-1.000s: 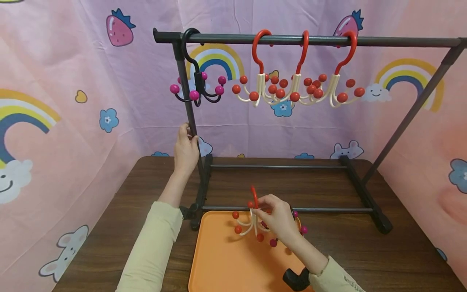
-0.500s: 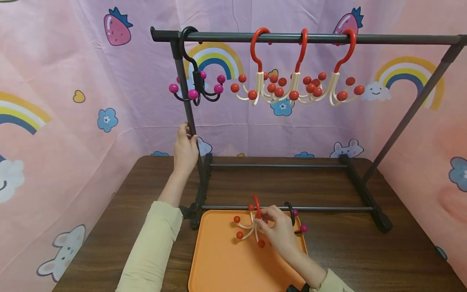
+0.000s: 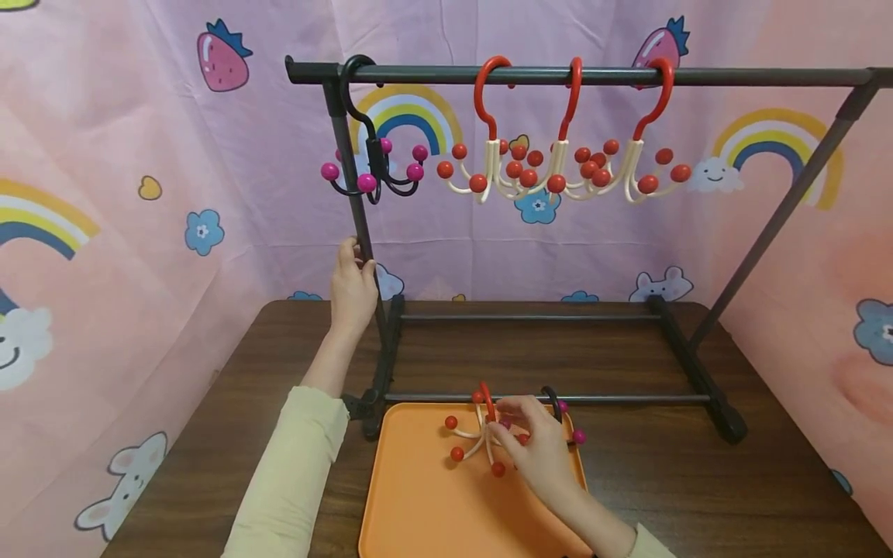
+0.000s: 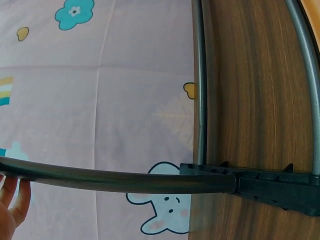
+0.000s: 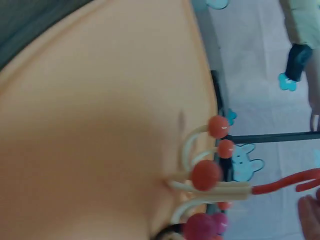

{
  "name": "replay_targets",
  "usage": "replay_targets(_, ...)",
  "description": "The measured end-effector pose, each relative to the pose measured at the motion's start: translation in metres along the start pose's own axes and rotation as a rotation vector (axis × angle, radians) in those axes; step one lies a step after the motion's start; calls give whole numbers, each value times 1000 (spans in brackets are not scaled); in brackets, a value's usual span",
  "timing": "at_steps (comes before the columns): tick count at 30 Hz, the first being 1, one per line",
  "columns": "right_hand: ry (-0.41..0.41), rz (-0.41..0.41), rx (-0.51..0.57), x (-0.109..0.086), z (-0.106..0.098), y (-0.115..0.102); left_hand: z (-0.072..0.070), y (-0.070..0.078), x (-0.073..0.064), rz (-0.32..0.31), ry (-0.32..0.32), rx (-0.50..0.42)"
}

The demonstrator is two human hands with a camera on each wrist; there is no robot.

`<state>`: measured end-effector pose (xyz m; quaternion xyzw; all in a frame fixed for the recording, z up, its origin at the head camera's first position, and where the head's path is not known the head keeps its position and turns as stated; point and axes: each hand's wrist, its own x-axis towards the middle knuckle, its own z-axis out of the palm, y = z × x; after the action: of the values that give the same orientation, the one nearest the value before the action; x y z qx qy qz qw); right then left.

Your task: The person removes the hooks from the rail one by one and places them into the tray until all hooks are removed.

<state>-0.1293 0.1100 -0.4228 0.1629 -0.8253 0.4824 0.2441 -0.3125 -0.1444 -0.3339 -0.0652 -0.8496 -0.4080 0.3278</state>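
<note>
My left hand [image 3: 352, 291] grips the left upright [image 4: 125, 181] of a dark metal rack, its fingers at the post in the left wrist view. Low over the orange tray [image 3: 432, 511], the thumb and fingers of my right hand [image 3: 543, 453] pinch a multi-prong hanger [image 5: 230, 191] at its red hook. Its cream prongs end in red balls and come down close to the tray's surface. Behind that hand is a black hanger [image 3: 553, 403] with magenta balls, partly hidden. On the top bar [image 3: 753, 76] hang another black hanger [image 3: 377, 159] and three red-hooked ones [image 3: 491, 159].
The rack's black feet [image 3: 698, 372] and lower rails [image 3: 628, 400] rest on a brown wooden table [image 3: 698, 496]. The tray lies in front of the near rail. Pink and purple patterned cloth [image 3: 279, 155] surrounds the table on three sides.
My right hand has lowered the red-hooked hanger toward the tray, and more of the black hanger shows behind it. The left hand stays on the upright.
</note>
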Motion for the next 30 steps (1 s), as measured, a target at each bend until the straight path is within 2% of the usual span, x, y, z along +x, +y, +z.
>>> replay_targets(5, 100, -218, -67, 28, -30, -7, -1, -1, -2, -12, 9, -4)
replay_targets(10, 186, -330, -163, 69, -67, -10, -2, -1, -2, -10, 22, -8)
replay_targets(15, 245, -462, -228, 101, -97, -13, -2, -1, -2, -6, 31, -20)
replay_targets(26, 351, -463, -439, 162, -156, -36, 2, -1, -3, 6, 18, -6)
replay_targets(30, 415, -401, -439, 181, -171, -47, 3, -1, -3, 17, 25, -5)
